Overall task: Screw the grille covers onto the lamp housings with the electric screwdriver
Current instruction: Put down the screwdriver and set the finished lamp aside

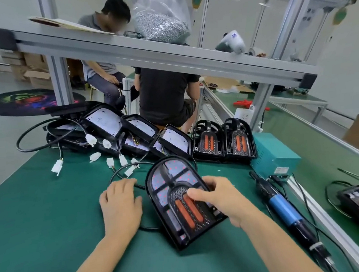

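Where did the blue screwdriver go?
In the head view, the electric screwdriver lies on the green mat, untouched, just right of the right hand and in front of the teal box.

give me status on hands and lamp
Right hand grips lamp. Left hand flat on mat, open. Screwdriver lies untouched at right. Cable near left hand.

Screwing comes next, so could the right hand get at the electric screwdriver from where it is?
Probably yes: the electric screwdriver lies uncovered on the mat beside the right hand, but that hand must first release the lamp housing.
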{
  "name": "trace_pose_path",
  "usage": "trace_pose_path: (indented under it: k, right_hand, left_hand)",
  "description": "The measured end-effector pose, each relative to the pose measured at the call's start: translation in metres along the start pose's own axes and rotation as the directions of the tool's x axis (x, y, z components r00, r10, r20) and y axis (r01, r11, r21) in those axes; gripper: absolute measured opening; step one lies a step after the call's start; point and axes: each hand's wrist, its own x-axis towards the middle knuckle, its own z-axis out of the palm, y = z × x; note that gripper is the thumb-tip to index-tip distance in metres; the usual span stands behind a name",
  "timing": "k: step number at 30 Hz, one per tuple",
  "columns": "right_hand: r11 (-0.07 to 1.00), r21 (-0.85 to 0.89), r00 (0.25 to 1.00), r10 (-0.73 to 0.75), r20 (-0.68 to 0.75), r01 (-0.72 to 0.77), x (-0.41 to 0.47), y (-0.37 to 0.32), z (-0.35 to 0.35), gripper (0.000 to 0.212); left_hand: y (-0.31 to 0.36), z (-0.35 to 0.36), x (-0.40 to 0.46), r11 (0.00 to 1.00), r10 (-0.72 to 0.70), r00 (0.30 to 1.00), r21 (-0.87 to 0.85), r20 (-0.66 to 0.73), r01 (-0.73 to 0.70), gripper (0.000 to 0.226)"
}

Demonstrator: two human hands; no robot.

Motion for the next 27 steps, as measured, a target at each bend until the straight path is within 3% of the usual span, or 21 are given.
trace_pose_path:
  k: [4, 8, 15, 21, 24, 27]
  right_hand:
    - [0.999, 0.032, 0.995, -0.031, -0.099, 0.035, -0.003, -0.006, -0.007, 0.019]
    - [0.991, 0.083, 0.986, -0.090, -0.144, 0.103, -0.004, -0.009, -0.009, 0.042]
    - [0.984, 0.107, 0.975, -0.121, -0.187, 0.143, -0.007, -0.011, -0.010, 0.035]
    - [0.974, 0.133, 0.968, -0.156, -0.199, 0.184, -0.008, -0.010, -0.009, 0.031]
    - [0.972, 0.127, 0.966, -0.171, -0.195, 0.198, -0.008, -0.008, -0.008, 0.031]
    - [0.967, 0.132, 0.960, -0.189, -0.208, 0.219, -0.007, -0.009, -0.006, 0.025]
  left_hand:
    - [-0.011, -0.007, 0.003, 0.990, -0.129, 0.991, 0.056, -0.028, 0.130, 0.058]
    - [-0.021, -0.009, 0.002, 0.975, -0.216, 0.976, 0.052, -0.007, 0.216, 0.063]
    - [-0.023, -0.008, 0.008, 0.965, -0.220, 0.972, 0.164, 0.083, 0.204, 0.060]
    - [-0.024, -0.014, 0.020, 0.929, -0.338, 0.938, -0.133, 0.072, 0.345, 0.052]
    - [-0.024, -0.009, 0.023, 0.885, -0.349, 0.936, -0.317, 0.036, 0.342, 0.020]
    - [-0.017, -0.008, 0.023, 0.649, -0.378, 0.922, -0.686, 0.083, 0.328, 0.021]
